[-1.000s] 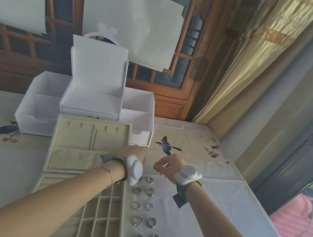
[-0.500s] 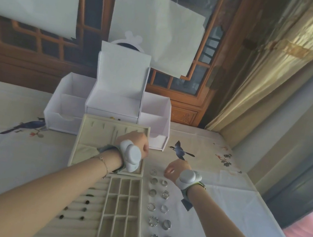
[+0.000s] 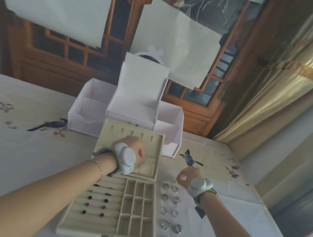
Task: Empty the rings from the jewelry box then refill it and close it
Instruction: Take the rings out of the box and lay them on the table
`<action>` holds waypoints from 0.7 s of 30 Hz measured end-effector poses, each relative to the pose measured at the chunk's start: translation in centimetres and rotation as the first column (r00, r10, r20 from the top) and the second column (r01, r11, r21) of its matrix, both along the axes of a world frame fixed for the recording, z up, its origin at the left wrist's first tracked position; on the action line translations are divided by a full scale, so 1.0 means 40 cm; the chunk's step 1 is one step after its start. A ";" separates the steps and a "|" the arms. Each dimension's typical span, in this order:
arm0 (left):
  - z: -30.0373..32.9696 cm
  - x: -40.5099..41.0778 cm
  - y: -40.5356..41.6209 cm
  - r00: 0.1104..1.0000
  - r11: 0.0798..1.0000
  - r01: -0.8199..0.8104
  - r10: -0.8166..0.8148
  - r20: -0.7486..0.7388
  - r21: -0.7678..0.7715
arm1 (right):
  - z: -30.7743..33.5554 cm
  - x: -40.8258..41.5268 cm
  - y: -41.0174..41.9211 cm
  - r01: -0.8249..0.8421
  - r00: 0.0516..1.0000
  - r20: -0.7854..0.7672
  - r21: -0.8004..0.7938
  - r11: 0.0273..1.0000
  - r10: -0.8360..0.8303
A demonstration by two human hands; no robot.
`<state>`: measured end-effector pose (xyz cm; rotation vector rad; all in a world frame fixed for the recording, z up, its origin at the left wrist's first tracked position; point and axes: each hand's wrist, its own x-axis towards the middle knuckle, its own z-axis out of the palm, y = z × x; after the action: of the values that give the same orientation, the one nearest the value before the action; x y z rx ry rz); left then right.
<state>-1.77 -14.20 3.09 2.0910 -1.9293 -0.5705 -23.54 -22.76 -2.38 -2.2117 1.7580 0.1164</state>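
A beige jewelry box (image 3: 84, 233) lies open on the tablecloth, its lid (image 3: 110, 132) tilted up at the far side. Several dark rings (image 3: 96, 206) sit in the ring rolls on the box's left half; the square compartments on its right half hold nothing. Several silver rings (image 3: 171, 212) lie in two columns on the cloth right of the box. My left hand (image 3: 134, 147) is a closed fist over the lid's lining. My right hand (image 3: 188, 175) is at the far end of the columns, fingertips pinched down at a small ring there.
A white paper organizer (image 3: 133, 103) with open side bins stands right behind the lid. Behind it are a wooden lattice wall with white sheets (image 3: 173, 41) and a curtain (image 3: 288, 80) at the right. The table's right edge (image 3: 277, 223) runs close to the ring columns.
My right hand has come down from mid-air, where it pinched a ring, to the cloth at the far end of the ring columns. My left hand stayed over the lid. My head moved right.
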 end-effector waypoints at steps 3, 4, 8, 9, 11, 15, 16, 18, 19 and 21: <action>0.010 0.023 0.031 1.000 1.000 0.013 -0.013 -0.012 -0.021 | 0.047 0.010 0.028 -0.011 0.998 -0.054 -0.033 0.999 0.009; 0.014 0.031 0.045 1.000 0.999 0.018 -0.019 -0.005 -0.030 | 0.064 0.019 0.043 -0.014 0.998 -0.059 -0.048 0.999 0.011; 0.023 0.052 0.098 1.000 0.999 0.020 -0.020 0.004 -0.039 | 0.096 0.054 0.083 -0.069 0.997 -0.051 -0.077 0.995 0.065; 0.022 0.058 0.114 1.000 0.999 0.012 -0.012 0.010 -0.039 | 0.107 0.070 0.105 -0.100 0.994 -0.051 -0.092 0.991 0.096; 0.016 0.066 0.135 1.000 1.000 -0.004 0.004 0.014 -0.026 | 0.129 0.101 0.149 -0.171 0.985 -0.039 -0.125 0.977 0.167; 0.008 0.087 0.205 0.998 0.998 0.015 -0.018 0.054 0.067 | 0.143 0.166 0.245 -0.248 0.966 0.033 -0.153 0.957 0.255; 0.003 0.093 0.221 0.998 0.995 0.020 -0.025 0.052 0.094 | 0.141 0.183 0.264 -0.278 0.958 0.030 -0.145 0.949 0.286; -0.009 0.107 0.251 0.998 0.992 0.033 -0.040 0.051 0.123 | 0.129 0.213 0.298 -0.343 0.936 0.044 -0.112 0.933 0.349; -0.015 0.112 0.261 0.997 0.990 0.044 -0.052 0.057 0.132 | 0.124 0.225 0.313 -0.365 0.928 0.040 -0.092 0.926 0.370; -0.024 0.121 0.286 0.995 0.986 0.064 -0.074 0.065 0.152 | 0.104 0.243 0.337 -0.377 0.924 0.044 -0.069 0.924 0.380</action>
<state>3.08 -2.78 2.12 2.1679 -2.0641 -0.6846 -13.84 -9.29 1.78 -2.5476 1.2990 0.0862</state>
